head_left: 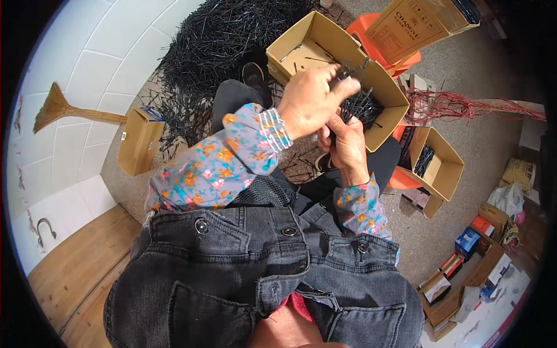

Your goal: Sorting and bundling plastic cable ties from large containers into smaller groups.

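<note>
Both my hands are over a tan cardboard box [384, 81] standing in front of me, with a heap of thin black sticks [364, 106] in its right part. My left hand [308, 98] reaches across with its fingers curled round a few black sticks [344, 72], slightly blurred. Just below it, my right hand [348, 142] is closed, thumb up, on a bunch of the same sticks; its fingers hide most of the bunch. A few loose sticks lie in the box's left part.
A large pile of black sticks [226, 40] lies on the floor at the far left. Beside it are a broom [87, 111] and a small box [139, 142]. To the right are a tall carton [406, 29], red cords [464, 107] and another open box [444, 168].
</note>
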Motion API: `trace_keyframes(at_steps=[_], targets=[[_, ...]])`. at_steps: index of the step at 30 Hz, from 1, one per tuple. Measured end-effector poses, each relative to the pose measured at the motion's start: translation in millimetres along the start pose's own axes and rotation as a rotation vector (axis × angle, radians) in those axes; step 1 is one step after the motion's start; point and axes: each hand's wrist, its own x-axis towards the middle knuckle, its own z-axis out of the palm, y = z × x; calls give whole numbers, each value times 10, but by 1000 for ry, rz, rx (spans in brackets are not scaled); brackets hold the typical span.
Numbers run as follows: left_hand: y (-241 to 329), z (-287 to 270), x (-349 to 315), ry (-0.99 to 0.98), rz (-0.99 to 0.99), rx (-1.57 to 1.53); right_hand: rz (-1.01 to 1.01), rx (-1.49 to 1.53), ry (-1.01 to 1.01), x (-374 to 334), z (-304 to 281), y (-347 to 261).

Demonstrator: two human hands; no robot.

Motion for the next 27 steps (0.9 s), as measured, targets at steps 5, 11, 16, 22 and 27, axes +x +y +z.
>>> trace_keyframes(at_steps=[5, 11, 16, 22, 27], targets=[[64, 100, 26, -42, 66, 335, -53, -72, 33, 8, -29, 25], [43, 93, 100, -64, 10, 355, -92, -206, 110, 32, 29, -25], [-102, 76, 150, -58, -53, -115, -59, -163, 82, 40, 8, -1], [145, -436, 195, -87, -211, -607, -47, -52, 72, -2, -95, -70], [-50, -696, 230, -114, -290, -881, -69, 94, -6, 42, -141, -97]])
